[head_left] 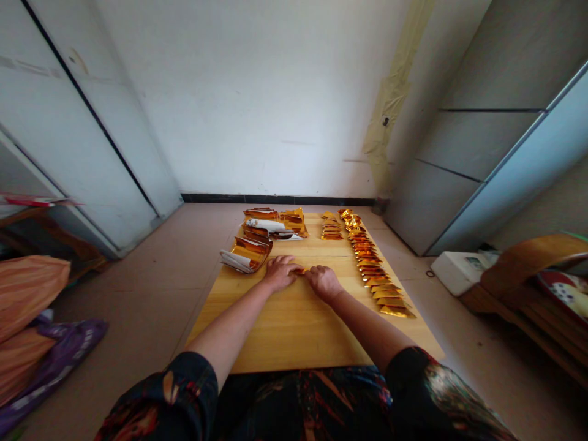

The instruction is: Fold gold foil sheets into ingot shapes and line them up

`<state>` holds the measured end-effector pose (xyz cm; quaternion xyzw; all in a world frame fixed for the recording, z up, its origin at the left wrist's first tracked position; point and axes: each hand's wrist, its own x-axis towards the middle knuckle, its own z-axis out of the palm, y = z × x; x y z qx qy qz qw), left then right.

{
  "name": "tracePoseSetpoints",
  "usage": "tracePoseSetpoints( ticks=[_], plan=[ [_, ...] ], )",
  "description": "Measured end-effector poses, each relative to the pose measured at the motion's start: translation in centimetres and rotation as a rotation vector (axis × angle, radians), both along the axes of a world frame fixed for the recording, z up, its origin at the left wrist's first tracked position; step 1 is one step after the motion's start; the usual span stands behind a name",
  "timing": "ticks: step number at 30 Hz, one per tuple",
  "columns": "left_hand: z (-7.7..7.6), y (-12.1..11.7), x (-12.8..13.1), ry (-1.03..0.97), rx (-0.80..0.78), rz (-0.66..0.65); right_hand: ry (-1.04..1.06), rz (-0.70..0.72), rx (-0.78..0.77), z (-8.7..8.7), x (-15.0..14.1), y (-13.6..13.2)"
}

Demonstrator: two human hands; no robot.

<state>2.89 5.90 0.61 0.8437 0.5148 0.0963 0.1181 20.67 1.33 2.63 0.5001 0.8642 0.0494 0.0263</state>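
Dark patterned sleeves (156,398) fill the bottom of my view, and from them two bare forearms reach forward and inward over a pale wooden board (285,343), converging toward its middle. The left hand (280,273) and the right hand (324,283) lie palm down on the wood, side by side. Gold foil occupies the far part of the board. Just beside the left hand, without touching it, sits a curled bundle of gold foil sheets (250,254) with white paper at its end. Behind that is a loose heap of curled foil and white strips (273,223), then a short stack of folded foil (331,226). A long row of overlapping folded foil pieces (372,263) runs diagonally down the right side of the board, passing to the right of the right hand. The fingers of each hand lie close together, and the left hand's fingertips (299,269) meet the right hand's near the board's centre. From here I cannot tell whether they pinch something small there. An orange bag (22,300) and a purple bag (64,361) lie on the floor to the left, and a white box (459,272) sits to the right.
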Motion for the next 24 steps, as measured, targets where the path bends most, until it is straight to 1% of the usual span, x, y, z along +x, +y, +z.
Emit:
tracePoseSetpoints(
  ticks=[4,7,12,16,20,22,24],
  plan=[
    [-0.2,0.1,0.5,-0.101,0.05,0.034,0.048,-0.042,0.013,-0.4,0.4,0.3],
    [-0.3,0.3,0.7,-0.188,0.053,0.057,0.102,-0.104,0.006,-0.7,0.5,0.4],
    [0.1,0.5,0.7,-0.28,0.014,0.062,0.243,-0.18,-0.008,-1.0,0.4,0.4],
    [0.4,0.5,0.9,-0.373,-0.065,0.044,0.426,-0.251,-0.051,-0.9,0.4,0.2],
    [0.5,0.4,1.6,-0.357,-0.154,0.093,0.59,-0.384,-0.098,-0.7,-0.1,-0.3],
    [0.5,0.4,2.1,-0.336,-0.153,0.125,0.621,-0.445,-0.129,-0.6,-0.5,-0.6],
    [0.6,0.3,2.7,-0.321,-0.144,0.146,0.612,-0.47,-0.149,-0.5,-1.0,-0.8]
  ],
)
